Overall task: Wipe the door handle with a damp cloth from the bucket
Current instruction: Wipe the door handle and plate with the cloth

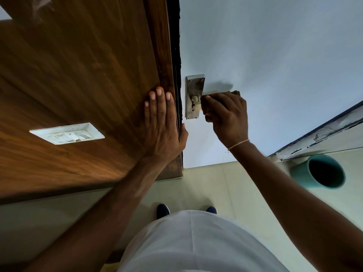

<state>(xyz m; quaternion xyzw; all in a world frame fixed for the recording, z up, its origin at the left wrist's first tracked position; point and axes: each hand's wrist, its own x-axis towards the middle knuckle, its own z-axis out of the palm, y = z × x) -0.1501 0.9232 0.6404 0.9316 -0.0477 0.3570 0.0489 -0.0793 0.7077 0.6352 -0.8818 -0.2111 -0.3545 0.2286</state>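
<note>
A steel handle plate point(194, 87) is screwed to the pale blue door point(275, 55) near its left edge. My right hand point(225, 112) is wrapped around the lever that sticks out from the plate, with a dark cloth point(234, 93) bunched under the fingers; only a corner of the cloth shows past the knuckles. The lever itself is mostly hidden by that hand. My left hand point(164, 122) lies flat with fingers spread against the brown wooden frame point(78, 75), its thumb hooked round the frame's edge. A teal bucket point(318, 171) stands on the floor at the lower right.
A white switch plate point(66, 133) is set into the wood panel at the left. The floor is pale tile point(216, 185), with my dark blue shoes point(163, 210) below. A worn door threshold point(324, 132) runs along the right behind the bucket.
</note>
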